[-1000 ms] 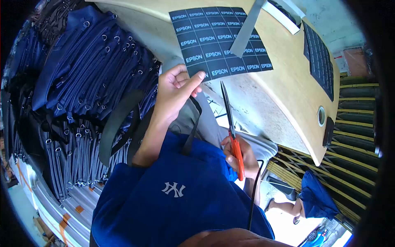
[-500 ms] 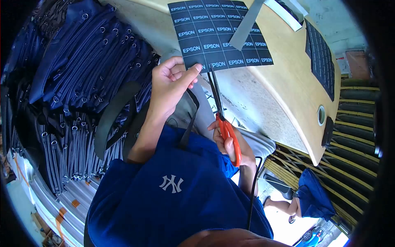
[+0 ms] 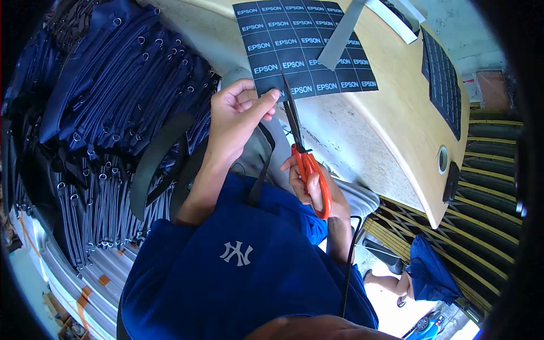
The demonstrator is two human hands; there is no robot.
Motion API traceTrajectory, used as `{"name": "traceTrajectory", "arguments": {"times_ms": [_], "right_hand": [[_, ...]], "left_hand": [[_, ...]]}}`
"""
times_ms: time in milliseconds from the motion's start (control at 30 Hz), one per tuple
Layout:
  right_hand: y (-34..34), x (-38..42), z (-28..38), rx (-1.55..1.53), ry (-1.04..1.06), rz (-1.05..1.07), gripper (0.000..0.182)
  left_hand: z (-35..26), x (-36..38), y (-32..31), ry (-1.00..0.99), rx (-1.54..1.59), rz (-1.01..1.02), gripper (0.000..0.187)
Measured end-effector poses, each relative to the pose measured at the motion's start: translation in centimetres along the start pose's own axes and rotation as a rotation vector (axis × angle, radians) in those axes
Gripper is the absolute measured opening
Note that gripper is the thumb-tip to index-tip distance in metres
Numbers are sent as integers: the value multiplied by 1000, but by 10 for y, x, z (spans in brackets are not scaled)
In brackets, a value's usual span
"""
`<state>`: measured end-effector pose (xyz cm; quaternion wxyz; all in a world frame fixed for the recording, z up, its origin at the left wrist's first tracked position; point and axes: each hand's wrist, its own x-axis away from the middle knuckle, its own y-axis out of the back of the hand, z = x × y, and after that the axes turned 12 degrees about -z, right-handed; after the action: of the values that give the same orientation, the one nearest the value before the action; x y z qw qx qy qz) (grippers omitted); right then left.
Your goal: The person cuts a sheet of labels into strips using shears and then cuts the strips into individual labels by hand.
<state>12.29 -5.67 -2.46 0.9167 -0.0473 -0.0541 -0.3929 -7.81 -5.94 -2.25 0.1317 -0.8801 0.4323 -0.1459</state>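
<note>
A dark sheet of EPSON labels [image 3: 294, 52], printed in a grid, lies partly on the table and overhangs its near edge. My left hand [image 3: 241, 110] pinches the sheet's near left corner between thumb and fingers. In my right hand [image 3: 306, 184] are scissors with orange-red handles [image 3: 320, 190]. Their dark blades [image 3: 292, 110] reach up into the sheet along the line beside the corner label, just right of my left thumb. A grey strip [image 3: 343, 37] rests across the sheet's right part.
The pale wooden table [image 3: 391, 119] curves away to the right, with another dark label sheet [image 3: 441, 82] and a round hole [image 3: 442, 160]. Navy straps with metal rings [image 3: 113, 73] are piled at left. A person's leg [image 3: 391, 285] shows at lower right, near a slatted gate [image 3: 487, 170].
My right hand and the scissors have moved up, and the blades reach further into the sheet between the corner label and its neighbour. My left hand keeps its pinch, nearly still.
</note>
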Motion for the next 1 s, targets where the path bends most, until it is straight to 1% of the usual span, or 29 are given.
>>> {"name": "traceTrajectory", "arguments": {"times_ms": [133,200,333,400,433,500,700,933,967,1000], "right_hand": [[-3,-2,-3,-30,60,-21,59],[-4,-1,4,-32,-64,-38,59],[-2,-2,0,-47,-32,-11,60],[-6,-4,4,-20,20,-35,61],[-6,-4,6,-21,20,-35,61],[-7,-3,7,-20,-53,-53,62],[-6,-5,1,-15,8,-44,62],[-8,-5,3,-19,-6,-47,62],[-9,-5,4,-5,-52,-42,75],[-10,-6,5,9,-97,-37,96]], "left_hand": [[2,-1,1,-1,1,-1,14],[1,-1,1,0,2,-5,14],[1,-1,1,9,8,-8,14],[0,-1,1,12,6,-10,14],[0,-1,1,9,7,-8,14],[0,-1,1,7,8,-4,14],[0,-1,1,7,10,-2,14],[-1,-1,0,15,15,4,14],[-1,0,0,20,13,-4,14],[-1,-1,1,20,13,-4,14]]}}
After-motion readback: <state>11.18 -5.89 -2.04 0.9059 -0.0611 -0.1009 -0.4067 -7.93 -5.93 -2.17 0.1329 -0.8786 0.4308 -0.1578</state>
